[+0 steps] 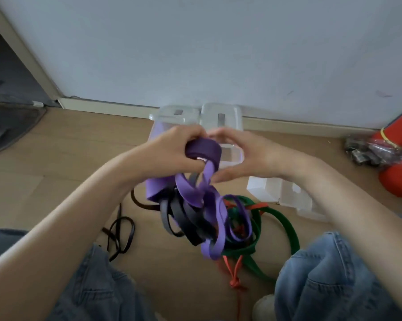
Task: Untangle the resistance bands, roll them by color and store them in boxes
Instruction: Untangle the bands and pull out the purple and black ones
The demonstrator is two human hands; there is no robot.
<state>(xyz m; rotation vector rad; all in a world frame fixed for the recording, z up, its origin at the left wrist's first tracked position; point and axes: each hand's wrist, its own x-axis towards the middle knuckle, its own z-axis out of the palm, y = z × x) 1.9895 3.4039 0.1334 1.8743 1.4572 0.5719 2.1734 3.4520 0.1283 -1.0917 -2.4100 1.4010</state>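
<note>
Head view, looking down at a person seated on a pale wooden floor with denim-clad knees at either lower corner. The left hand is raised at centre, its grip curled tight around a partly wound roll of wide purple rubber resistance band. The right hand is just beside it, fingers bent in a loose arc with the tips near the roll; whether its grip holds the band cannot be told. From the roll the purple band hangs down into a knot of narrower black bands, which trails onto a heap of green band and thin orange-red cord on the floor. A separate black loop lies near the left knee. Behind the hands, against the wall, stand clear plastic storage boxes (their contents cannot be made out). The task looks early: one colour is half rolled, the rest is still tangled.
</note>
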